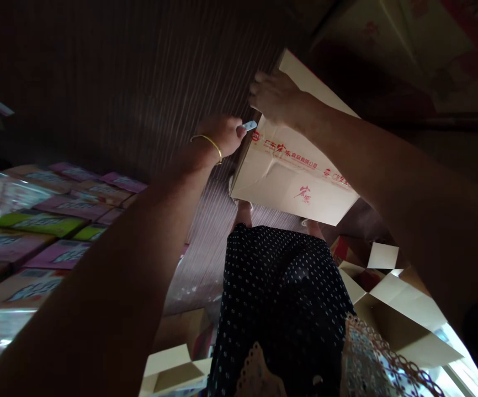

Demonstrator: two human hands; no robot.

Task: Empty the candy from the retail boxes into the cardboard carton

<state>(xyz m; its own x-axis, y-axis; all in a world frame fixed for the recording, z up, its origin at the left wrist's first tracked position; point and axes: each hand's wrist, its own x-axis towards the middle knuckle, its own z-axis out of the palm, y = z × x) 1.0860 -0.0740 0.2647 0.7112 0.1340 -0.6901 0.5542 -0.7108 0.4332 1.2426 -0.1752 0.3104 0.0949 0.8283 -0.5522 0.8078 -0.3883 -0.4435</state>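
I see pink, green and tan packets (73,206) in rows at the lower left, open cartons (407,298) at lower right, and dim red-printed packaging (433,60) upper right.

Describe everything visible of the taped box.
The taped box looks like light-brown cardboard, shut, with red lettering and red-printed tape along its creased top. It sits slanted before the person's legs. The right hand rests on its far end; the left hand holds a small pale tool close by, contact unclear.
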